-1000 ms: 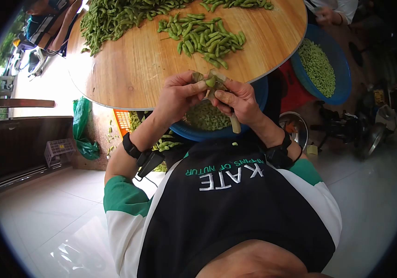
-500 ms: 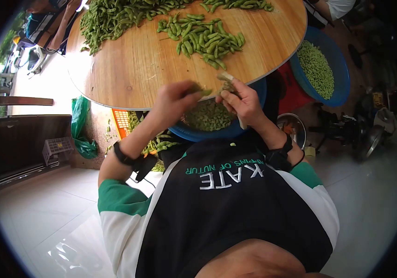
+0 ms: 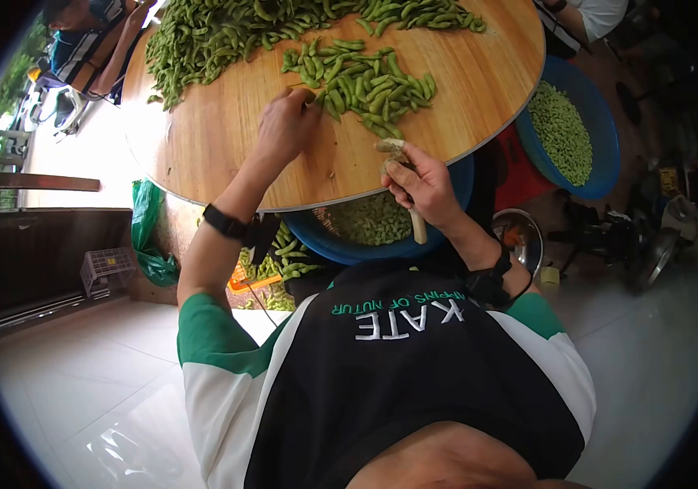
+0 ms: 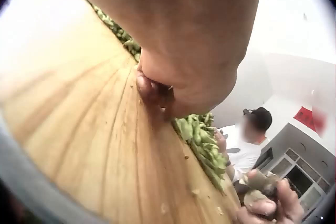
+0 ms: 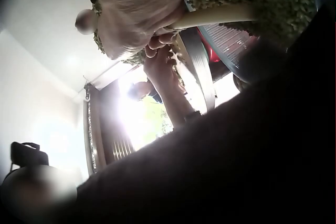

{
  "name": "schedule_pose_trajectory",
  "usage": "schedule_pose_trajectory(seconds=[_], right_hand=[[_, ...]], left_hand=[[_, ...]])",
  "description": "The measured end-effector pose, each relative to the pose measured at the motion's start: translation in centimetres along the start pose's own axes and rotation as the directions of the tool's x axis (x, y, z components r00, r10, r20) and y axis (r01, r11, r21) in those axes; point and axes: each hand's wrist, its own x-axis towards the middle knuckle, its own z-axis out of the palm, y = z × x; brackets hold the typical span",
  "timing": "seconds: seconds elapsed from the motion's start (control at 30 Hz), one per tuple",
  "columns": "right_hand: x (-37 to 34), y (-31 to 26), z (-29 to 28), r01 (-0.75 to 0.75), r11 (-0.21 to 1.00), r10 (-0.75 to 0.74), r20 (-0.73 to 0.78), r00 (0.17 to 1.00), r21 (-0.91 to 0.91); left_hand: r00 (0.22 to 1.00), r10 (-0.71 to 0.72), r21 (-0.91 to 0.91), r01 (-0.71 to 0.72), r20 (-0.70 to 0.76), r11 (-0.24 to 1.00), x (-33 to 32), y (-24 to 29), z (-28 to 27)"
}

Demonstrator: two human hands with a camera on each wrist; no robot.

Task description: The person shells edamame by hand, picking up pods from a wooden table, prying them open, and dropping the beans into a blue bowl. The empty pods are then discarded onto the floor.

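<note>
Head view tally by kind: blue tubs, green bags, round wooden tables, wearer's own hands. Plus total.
Blue tubs: 2
Green bag: 1
Round wooden table: 1
Wearer's left hand and right hand: 2
Total: 6

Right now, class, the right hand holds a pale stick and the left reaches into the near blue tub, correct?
No: in the head view, the left hand is at the pods on the table, not the tub; the right hand does hold the pale stick.
</note>
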Motion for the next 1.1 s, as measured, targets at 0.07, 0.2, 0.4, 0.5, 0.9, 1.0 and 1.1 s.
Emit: schedule_pose_trajectory(seconds=[0.07,0.2,0.4,0.5,0.9,1.0,1.1], right_hand=[[-0.2,0.3,-0.1,-0.001,1.0,0.001,-0.014,1.0,0.011],[-0.4,0.8,-0.1,-0.012,1.0,0.012,-0.011,1.0,-0.001],[-0.4,0.6,0.2,-0.01,0.999,0.009,-0.029,1.0,-0.036],[-0.2,0.4,0.3,-0.017,0.999,0.015,-0.029,0.999,-0.05],[0.4,-0.5,1.0,-0.048,0.988,0.041,0.046,0.998,0.15],[0.3,-0.4,1.5,-0.061,0.979,0.04,0.111,0.993,0.195],[0.2,-0.2,1.7,-0.114,0.954,0.062,0.19,0.98,0.276]], left_hand=[[0.998,0.005,0.07,0.0,-0.069,0.998,1.1,-0.3,1.0],[1.0,-0.025,0.164,0.027,-0.018,0.986,2.2,0.7,0.9],[0.996,-0.08,0.261,0.067,0.042,0.963,3.4,1.3,1.1],[0.992,-0.116,0.289,0.097,0.05,0.952,3.8,1.0,1.1],[0.845,-0.224,-0.81,0.531,0.486,0.249,-4.6,6.2,-2.2],[0.845,-0.195,-0.832,0.529,0.498,0.167,-6.4,7.2,-1.5],[0.857,-0.196,-0.84,0.51,0.477,0.184,-6.7,7.2,-1.5]])
